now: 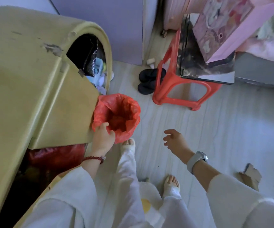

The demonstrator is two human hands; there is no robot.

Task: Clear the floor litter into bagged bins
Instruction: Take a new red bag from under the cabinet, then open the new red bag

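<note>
Down by the desk, left hand (102, 139) grips the red-bagged bin's (116, 117) rim, steadying it. Right hand (174, 139) hovers loose, holding nothing. Next job, I'd guess: grab that cardboard scrap (249, 176) lying behind on the floor.

A red stool (184, 96) stands beside black slippers (147, 81) near a yellow desk (26, 79).

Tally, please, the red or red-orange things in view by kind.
Red bin bags: 2, one gripped at its rim by the left hand, one under the desk.
Red-orange plastic stools: 1.
Red bead bracelets: 1.
Total: 4.
</note>
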